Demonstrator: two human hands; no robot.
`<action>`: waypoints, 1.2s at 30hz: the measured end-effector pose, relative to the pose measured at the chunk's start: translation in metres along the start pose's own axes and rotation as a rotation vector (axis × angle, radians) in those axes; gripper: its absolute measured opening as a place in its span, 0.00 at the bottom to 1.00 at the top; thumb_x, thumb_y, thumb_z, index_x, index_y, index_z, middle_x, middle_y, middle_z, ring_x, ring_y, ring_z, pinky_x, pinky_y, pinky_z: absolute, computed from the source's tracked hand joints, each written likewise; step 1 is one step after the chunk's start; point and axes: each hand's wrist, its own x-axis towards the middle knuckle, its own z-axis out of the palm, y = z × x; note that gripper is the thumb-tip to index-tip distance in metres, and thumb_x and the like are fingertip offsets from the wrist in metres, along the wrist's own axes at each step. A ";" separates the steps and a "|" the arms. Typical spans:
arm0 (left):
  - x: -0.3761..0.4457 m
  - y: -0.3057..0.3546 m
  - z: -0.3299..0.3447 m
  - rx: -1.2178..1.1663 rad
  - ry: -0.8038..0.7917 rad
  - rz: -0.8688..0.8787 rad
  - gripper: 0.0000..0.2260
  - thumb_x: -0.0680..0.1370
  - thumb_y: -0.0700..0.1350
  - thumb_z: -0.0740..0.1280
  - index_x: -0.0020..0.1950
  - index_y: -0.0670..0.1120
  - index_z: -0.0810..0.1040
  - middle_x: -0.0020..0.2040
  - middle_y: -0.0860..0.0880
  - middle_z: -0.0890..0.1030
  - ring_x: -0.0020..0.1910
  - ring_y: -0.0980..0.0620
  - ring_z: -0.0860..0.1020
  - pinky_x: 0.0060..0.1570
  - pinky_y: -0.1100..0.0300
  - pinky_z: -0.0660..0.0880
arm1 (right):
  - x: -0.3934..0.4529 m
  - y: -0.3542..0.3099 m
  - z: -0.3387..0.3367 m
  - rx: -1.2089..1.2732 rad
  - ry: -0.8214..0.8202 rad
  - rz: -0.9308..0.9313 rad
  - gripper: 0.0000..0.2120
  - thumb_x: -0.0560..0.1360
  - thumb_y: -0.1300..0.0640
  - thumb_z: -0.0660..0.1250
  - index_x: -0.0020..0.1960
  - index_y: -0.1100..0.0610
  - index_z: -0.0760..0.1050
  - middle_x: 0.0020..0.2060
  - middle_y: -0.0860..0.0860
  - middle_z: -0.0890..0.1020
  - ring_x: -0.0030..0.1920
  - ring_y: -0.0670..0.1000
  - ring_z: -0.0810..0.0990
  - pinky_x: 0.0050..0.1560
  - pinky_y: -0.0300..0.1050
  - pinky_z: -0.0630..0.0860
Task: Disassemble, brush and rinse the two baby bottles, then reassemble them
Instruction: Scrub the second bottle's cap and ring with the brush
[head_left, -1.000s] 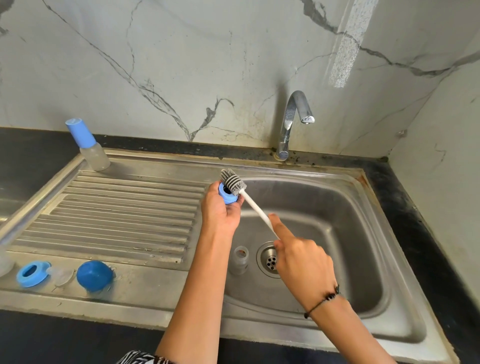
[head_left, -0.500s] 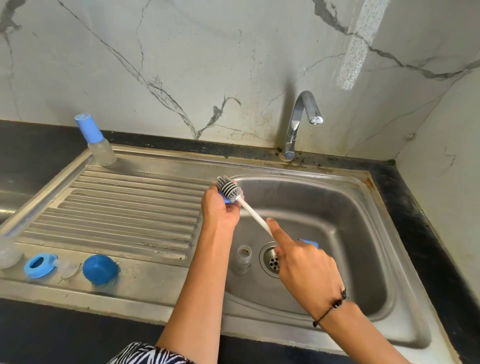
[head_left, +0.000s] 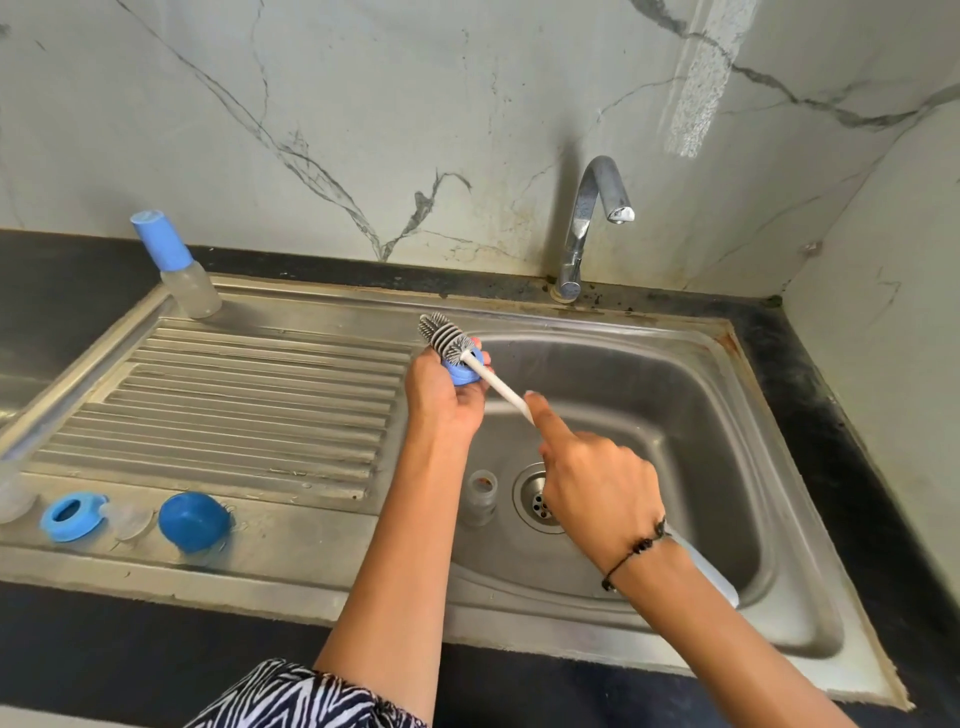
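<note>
**Scrubbing a blue bottle collar over the sink basin**

Left hand (head_left: 441, 400) is curling its fingers round a small blue collar ring (head_left: 464, 370), holding it just above the basin's near-left corner. Right hand (head_left: 597, 488) is gripping the white handle of the bottle brush (head_left: 451, 340), forefinger lying straight along the shaft; the grey bristle head is pressing against the collar's top.

Handling, as judged: the collar is light, rigid plastic, likely slick when wet, so a hold by the outer rim suits it best. Bristles look soft and springy.

One clear bottle body (head_left: 480, 496) is standing in the basin beside the drain (head_left: 537, 499). On the drainboard front edge are lying a second blue collar (head_left: 70, 517), a clear teat (head_left: 130, 519) and a blue cap (head_left: 192, 522). A capped bottle (head_left: 179, 265) is standing at the far-left corner.

Room: the basin is lying open below the hands; the tap (head_left: 592, 218) is sitting well behind them.
</note>
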 end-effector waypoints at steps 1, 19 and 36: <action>0.000 -0.001 0.000 -0.005 0.009 0.010 0.14 0.80 0.37 0.50 0.36 0.42 0.68 0.33 0.44 0.72 0.32 0.51 0.69 0.35 0.61 0.67 | 0.003 0.001 0.001 0.007 -0.003 0.021 0.27 0.81 0.54 0.51 0.76 0.40 0.46 0.47 0.51 0.80 0.46 0.59 0.80 0.33 0.45 0.64; 0.000 0.004 -0.010 0.037 0.009 -0.039 0.10 0.79 0.37 0.57 0.39 0.40 0.72 0.39 0.42 0.73 0.38 0.49 0.72 0.39 0.59 0.69 | -0.004 0.017 0.000 0.100 -0.039 0.094 0.25 0.81 0.52 0.53 0.75 0.38 0.50 0.45 0.55 0.81 0.46 0.60 0.79 0.36 0.46 0.65; -0.003 0.001 -0.010 0.014 0.039 -0.046 0.12 0.80 0.39 0.54 0.39 0.42 0.73 0.37 0.44 0.73 0.34 0.50 0.71 0.34 0.57 0.69 | -0.030 0.023 0.012 0.000 0.037 -0.006 0.27 0.80 0.54 0.55 0.75 0.39 0.50 0.43 0.49 0.79 0.38 0.58 0.79 0.24 0.42 0.52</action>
